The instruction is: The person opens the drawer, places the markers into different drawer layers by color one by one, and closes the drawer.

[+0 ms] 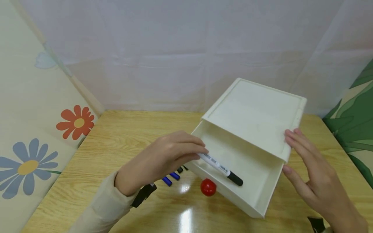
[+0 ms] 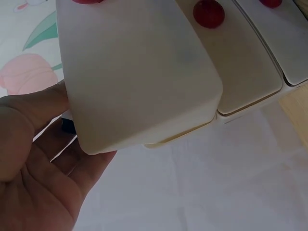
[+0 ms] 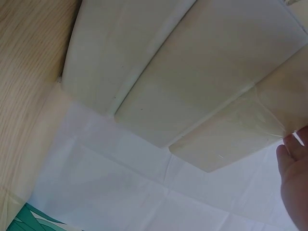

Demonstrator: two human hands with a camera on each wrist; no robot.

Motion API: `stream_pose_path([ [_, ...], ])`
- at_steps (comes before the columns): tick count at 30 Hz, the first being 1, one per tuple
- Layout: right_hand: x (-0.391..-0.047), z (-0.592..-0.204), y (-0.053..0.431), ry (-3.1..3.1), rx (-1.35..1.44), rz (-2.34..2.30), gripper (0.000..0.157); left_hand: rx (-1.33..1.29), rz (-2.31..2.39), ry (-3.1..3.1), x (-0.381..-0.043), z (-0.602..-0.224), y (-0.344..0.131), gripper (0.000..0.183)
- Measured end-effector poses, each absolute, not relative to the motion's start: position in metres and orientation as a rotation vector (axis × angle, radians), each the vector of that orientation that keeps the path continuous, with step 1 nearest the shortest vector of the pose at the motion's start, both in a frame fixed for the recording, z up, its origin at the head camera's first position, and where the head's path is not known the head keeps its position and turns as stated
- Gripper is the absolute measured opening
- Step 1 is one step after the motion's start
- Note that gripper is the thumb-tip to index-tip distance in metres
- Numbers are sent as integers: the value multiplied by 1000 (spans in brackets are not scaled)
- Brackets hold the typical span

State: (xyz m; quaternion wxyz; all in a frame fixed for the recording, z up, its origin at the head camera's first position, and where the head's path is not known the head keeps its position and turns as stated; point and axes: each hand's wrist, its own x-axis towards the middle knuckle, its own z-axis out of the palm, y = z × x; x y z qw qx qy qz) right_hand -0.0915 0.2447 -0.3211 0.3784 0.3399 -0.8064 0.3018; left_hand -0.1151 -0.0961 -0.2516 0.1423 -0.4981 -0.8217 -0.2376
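Note:
My left hand (image 1: 163, 158) pinches one end of a white marker (image 1: 217, 165) with a black cap. The marker slants over the pulled-out top drawer (image 1: 256, 181) of a white drawer unit (image 1: 256, 113); whether it touches the drawer floor I cannot tell. A round red knob (image 1: 208, 187) sits on the drawer's front. In the left wrist view, the left hand (image 2: 43, 159) is beside the drawer's corner. My right hand (image 1: 323, 181) rests its fingertips against the unit's right side, fingers fairly straight; in the right wrist view the hand (image 3: 294, 178) touches the unit's upper edge.
Blue-capped markers (image 1: 170, 179) and a black cap (image 1: 180, 169) lie on the wooden table (image 1: 125, 136), partly behind the left arm. Lower drawers with red knobs (image 2: 209, 13) sit below the pulled-out one. A white cloth (image 1: 145, 55) hangs behind.

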Motion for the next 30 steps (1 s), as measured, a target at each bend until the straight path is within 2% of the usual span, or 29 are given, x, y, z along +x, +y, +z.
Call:
stream_pose_path([
  [30, -91, -322, 245, -2085, 860, 779, 62, -1411, -673, -2571, -121, -246, -90, 18],
])
